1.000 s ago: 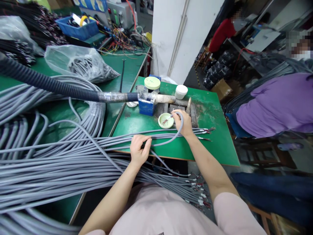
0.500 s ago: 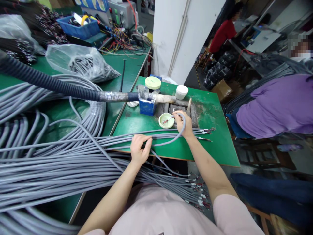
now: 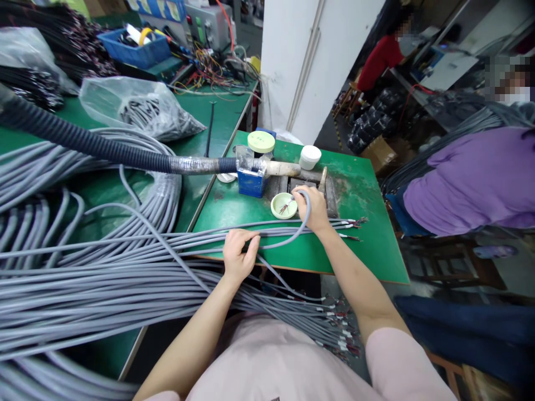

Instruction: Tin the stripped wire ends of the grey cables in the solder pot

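Observation:
My right hand [image 3: 314, 210] is closed on the end of a grey cable [image 3: 292, 236] and holds its stripped wire tips in a small pale green dish [image 3: 283, 205]. The cable curves back from that hand to my left hand [image 3: 238, 255], which pinches it at the near edge of the small green table [image 3: 363, 245]. A few more grey cables [image 3: 334, 224] with stripped ends lie across the table just in front of my right hand.
A thick bundle of grey cables [image 3: 83, 278] fills the left bench. A corrugated black hose [image 3: 104, 150] runs to a blue box [image 3: 249, 181]. Two lidded jars [image 3: 310, 156] stand behind. A person in purple [image 3: 472, 178] sits at the right.
My right hand has shifted slightly left and back, keeping the wire tips in the dish. My left hand has stayed in place.

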Available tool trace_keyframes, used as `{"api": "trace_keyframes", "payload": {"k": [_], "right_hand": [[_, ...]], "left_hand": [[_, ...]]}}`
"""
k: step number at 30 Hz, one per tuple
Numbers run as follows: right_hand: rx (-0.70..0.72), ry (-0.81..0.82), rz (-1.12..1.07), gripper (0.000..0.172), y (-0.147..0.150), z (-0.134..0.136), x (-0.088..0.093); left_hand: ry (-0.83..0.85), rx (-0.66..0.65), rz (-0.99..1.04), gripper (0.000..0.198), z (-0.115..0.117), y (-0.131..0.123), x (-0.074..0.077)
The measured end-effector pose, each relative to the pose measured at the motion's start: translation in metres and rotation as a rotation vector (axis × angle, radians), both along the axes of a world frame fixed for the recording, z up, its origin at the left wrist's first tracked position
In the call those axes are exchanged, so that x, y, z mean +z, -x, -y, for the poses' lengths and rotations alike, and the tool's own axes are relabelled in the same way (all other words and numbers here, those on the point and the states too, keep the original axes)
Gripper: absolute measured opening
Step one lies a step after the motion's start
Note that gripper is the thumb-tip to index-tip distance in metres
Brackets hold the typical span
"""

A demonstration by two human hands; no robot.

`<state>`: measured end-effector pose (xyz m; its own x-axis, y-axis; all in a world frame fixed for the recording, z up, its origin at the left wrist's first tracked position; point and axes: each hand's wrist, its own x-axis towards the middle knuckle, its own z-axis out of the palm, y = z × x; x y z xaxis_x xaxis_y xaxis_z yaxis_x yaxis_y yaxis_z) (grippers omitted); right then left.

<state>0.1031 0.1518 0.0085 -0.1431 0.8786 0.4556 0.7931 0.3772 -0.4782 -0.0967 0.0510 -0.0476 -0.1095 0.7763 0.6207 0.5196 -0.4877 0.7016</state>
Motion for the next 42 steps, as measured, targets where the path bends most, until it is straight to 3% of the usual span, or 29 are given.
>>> {"api": "trace_keyframes", "payload": {"k": [7, 12, 21, 25, 30, 42], "right_hand": [[0.016, 0.024, 0.082, 0.021, 0.003, -0.007, 0.001], [0.018, -0.03, 0.054, 0.022, 0.0, -0.004, 0.013], [-0.176, -0.138, 0.137, 0.025, -0.037, -0.02, 0.037], [-0.281, -0.116, 0.202, 0.025, -0.052, -0.033, 0.034], [-0.367, 0.04, 0.282, 0.023, -0.056, -0.048, 0.026], [-0.336, 0.102, 0.204, 0.023, -0.058, -0.063, 0.007]], "left_hand": [[-0.016, -0.011, 0.006, 0.007, 0.0, 0.0, 0.002], [-0.025, -0.016, 0.009, 0.006, 0.0, 0.0, 0.002], [-0.027, 0.006, -0.017, 0.006, 0.001, 0.0, 0.001], [-0.016, 0.01, -0.028, 0.008, 0.0, 0.001, 0.001], [-0.077, -0.003, -0.019, 0.008, -0.001, 0.0, 0.0], [-0.088, -0.008, -0.032, 0.009, -0.002, -0.004, -0.001]]}}
